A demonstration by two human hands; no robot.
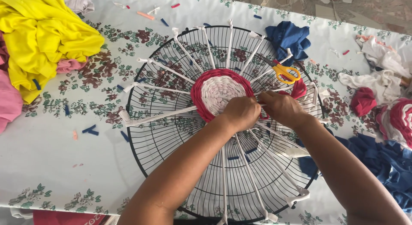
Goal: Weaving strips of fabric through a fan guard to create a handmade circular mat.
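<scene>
flowery surface [51, 165] with a black wire fan guard [159, 143] on it. left hand [241, 113] and right hand [281, 108] both pinched closed on the red fabric strip [298, 88], right of the round woven patch [219, 92] in the guard's middle.

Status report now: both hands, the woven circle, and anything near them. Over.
Left hand and right hand closed, pinching red fabric strip at woven circle edge. Circle sits on black wire fan guard. Yellow scissors lie close behind right hand.
</scene>
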